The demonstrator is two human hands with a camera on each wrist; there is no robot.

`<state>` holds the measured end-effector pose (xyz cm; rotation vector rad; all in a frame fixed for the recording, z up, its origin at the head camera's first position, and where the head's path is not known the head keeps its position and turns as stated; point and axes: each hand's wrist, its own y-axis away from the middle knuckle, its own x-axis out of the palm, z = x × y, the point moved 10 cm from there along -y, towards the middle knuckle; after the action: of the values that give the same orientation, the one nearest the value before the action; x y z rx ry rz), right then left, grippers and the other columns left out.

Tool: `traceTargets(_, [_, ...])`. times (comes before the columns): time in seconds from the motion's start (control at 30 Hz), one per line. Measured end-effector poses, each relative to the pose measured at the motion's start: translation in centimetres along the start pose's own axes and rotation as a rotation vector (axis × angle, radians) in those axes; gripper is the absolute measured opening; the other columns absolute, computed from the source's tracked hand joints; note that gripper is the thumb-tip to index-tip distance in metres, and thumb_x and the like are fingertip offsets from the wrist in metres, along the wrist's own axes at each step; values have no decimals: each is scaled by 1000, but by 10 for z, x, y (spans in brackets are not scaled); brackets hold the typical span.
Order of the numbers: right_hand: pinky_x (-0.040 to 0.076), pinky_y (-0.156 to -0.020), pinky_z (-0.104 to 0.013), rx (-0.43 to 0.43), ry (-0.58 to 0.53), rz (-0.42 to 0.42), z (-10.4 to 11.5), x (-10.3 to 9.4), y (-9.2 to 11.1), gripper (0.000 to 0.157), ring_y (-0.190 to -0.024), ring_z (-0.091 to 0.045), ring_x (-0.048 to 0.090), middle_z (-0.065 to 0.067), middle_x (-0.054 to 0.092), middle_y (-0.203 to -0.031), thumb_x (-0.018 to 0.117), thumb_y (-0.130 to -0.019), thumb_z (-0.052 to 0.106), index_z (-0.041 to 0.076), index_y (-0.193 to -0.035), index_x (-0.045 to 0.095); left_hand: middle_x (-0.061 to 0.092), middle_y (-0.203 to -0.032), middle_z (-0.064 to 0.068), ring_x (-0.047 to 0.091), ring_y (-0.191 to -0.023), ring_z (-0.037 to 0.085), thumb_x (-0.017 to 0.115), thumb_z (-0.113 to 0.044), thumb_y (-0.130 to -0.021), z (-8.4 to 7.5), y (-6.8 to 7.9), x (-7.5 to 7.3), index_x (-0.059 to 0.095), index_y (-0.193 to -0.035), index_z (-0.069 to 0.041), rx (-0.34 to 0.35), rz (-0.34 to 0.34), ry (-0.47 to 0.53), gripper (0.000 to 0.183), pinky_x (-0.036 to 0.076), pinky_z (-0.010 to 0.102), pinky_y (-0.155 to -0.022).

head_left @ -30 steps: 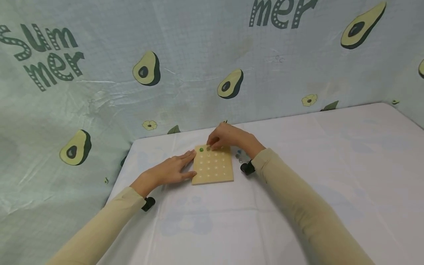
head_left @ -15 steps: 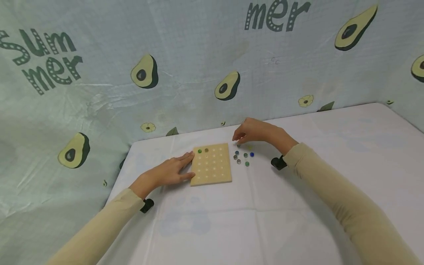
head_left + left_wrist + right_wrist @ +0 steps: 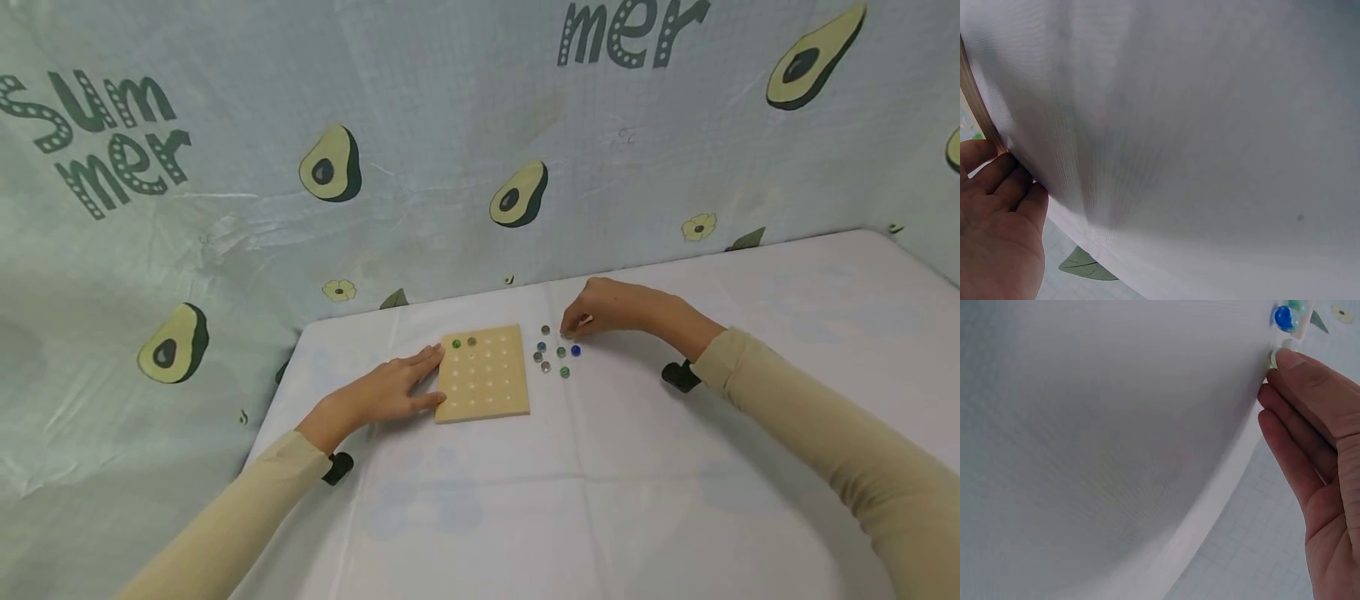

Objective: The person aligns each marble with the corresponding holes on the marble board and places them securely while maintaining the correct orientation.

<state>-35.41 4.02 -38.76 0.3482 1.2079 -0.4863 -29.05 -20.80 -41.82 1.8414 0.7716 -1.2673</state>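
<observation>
A square wooden board (image 3: 491, 408) with rows of shallow dimples lies on the table. A green marble (image 3: 456, 343) and a brownish marble (image 3: 472, 341) sit in its far-left dimples. My left hand (image 3: 386, 390) rests against the board's left edge, fingers extended and thumb apart. Right of the board, my right hand (image 3: 609, 307) pinches a pale clear marble (image 3: 1274, 359) at the table surface, partly hidden by the thumb. Close to those fingertips is a blue marble (image 3: 576, 351).
Several loose marbles, among them a green one (image 3: 565, 372) and a clear one (image 3: 546, 367), lie between the board and my right hand. A white cloth (image 3: 510, 500) covers the table. Behind it hangs an avocado-print sheet (image 3: 420, 167).
My right hand has moved right from the board, past the loose marbles, to the pale marble at their far right. The brownish marble stays in its dimple. My left hand has kept its place.
</observation>
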Motion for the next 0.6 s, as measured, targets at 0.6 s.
traceTargets(0.6, [59, -81, -26, 3, 33, -62, 1, -2, 1, 17, -90, -10, 73, 1, 78, -99, 80, -87, 9, 9, -105, 81, 18, -167, 14, 23, -153, 31, 51, -58, -102, 5, 2, -1, 16, -163, -9, 19, 13, 20, 86, 28, 51, -120])
